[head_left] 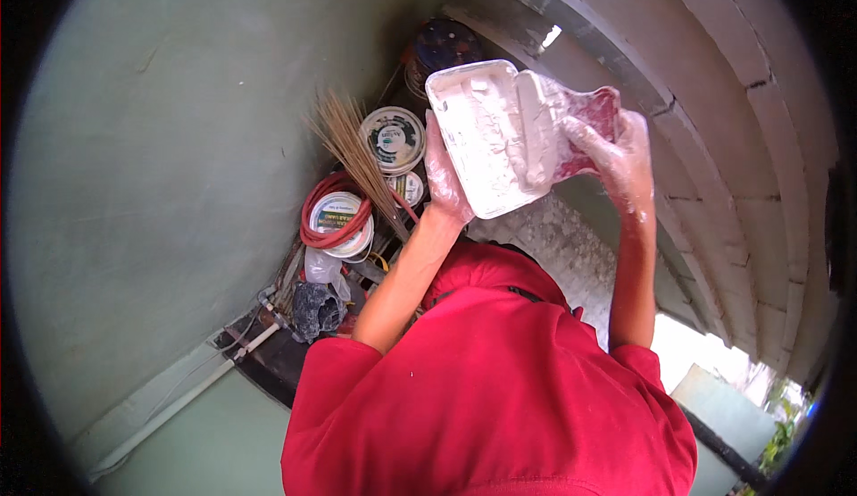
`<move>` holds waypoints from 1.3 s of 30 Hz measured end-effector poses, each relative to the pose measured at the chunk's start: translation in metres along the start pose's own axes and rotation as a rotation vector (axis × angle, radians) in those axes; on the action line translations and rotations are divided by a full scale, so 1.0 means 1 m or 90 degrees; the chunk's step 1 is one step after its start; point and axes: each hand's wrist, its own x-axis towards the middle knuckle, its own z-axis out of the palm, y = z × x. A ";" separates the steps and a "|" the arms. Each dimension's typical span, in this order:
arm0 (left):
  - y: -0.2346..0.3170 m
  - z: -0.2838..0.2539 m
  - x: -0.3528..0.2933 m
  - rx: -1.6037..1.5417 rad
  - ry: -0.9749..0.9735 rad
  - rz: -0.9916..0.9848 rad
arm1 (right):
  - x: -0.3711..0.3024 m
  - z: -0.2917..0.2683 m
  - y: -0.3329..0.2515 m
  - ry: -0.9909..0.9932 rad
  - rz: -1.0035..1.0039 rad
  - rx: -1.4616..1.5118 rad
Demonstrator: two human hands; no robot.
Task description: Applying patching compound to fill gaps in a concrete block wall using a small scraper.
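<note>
My left hand (445,175), smeared with white paste, is closed round the left side of a shallow white rectangular tray (444,119). Thick white putty (491,134) covers the inside of the tray in uneven ridges. At the tray's right side, my right hand (616,152) grips a red putty knife (605,114), also coated with paste. A thick strip of putty lies along the knife's wide blade (544,134), which rests at or over the tray's right edge. White smears run over my right fingers and wrist.
Beside the green wall (178,139) stand lidded paint buckets (393,139), a coiled red hose (312,219) on a pail, and a bundle of thin sticks (357,152). A dark plastic bag (317,308) and a white pipe (170,416) lie lower left. Ridged grey panels (714,139) rise at right.
</note>
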 end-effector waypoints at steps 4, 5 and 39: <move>-0.041 0.006 0.000 0.058 0.028 -0.073 | -0.037 -0.019 0.026 0.070 0.025 0.036; -0.049 0.007 0.000 0.068 0.037 -0.093 | -0.044 -0.024 0.030 0.091 0.021 0.023; -0.084 -0.042 0.027 0.327 0.135 -0.278 | -0.062 -0.030 0.122 0.086 0.038 -0.033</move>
